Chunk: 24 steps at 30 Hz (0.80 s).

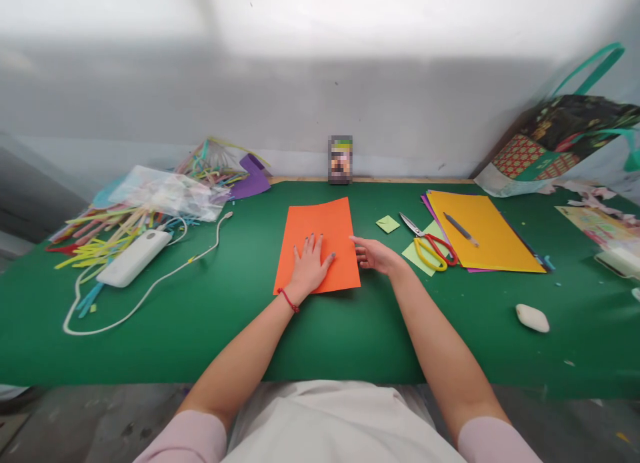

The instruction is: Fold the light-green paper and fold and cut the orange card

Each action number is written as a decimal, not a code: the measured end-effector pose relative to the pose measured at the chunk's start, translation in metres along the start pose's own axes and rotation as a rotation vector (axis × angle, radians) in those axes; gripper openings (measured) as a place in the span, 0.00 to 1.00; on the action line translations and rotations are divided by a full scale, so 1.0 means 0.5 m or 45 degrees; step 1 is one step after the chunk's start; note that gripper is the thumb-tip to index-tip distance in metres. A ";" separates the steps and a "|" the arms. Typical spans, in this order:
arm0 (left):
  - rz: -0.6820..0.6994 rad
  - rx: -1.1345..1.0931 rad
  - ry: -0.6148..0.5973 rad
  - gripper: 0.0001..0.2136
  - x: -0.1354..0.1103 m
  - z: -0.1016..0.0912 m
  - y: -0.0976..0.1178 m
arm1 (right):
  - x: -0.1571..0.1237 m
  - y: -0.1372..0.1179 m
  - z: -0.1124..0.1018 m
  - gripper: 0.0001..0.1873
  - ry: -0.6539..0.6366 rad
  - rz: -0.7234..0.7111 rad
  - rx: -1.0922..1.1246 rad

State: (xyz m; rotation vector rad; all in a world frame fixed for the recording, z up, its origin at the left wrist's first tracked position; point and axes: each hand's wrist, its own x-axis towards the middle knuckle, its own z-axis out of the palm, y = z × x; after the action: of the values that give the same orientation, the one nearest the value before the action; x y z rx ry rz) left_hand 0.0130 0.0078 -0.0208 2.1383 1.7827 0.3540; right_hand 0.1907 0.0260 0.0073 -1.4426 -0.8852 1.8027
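Note:
An orange sheet of paper (315, 224) lies in front of me on the green table, its lower right corner slightly raised. My left hand (309, 266) rests flat on its lower half with the fingers spread. At the sheet's right edge is my right hand (376, 255), its thumb tip just over the edge and the other fingers loosely bent beside it. No firm hold on the paper shows there. Just beyond that hand are a small folded green paper (388, 224), a green sheet (417, 259) and scissors (434, 248) with red and yellow handles.
To the right, a pen (461, 229) lies on stacked yellow paper (495, 239), near a white case (533, 318). At left sit a white power bank (134, 257) with its cable and piled paper strips (100, 243). A phone (341, 159) leans on the wall; a bag (540, 149) stands back right.

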 end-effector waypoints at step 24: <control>0.164 -1.080 0.395 0.08 0.050 -0.052 -0.072 | -0.038 0.014 -0.071 0.18 0.384 -0.817 -0.047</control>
State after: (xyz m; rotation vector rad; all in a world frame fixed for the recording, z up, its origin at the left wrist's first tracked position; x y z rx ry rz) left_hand -0.0251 0.0407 -0.0124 1.6183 1.2647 1.2686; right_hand 0.2282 0.0099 0.0061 -1.2190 -1.0689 1.0713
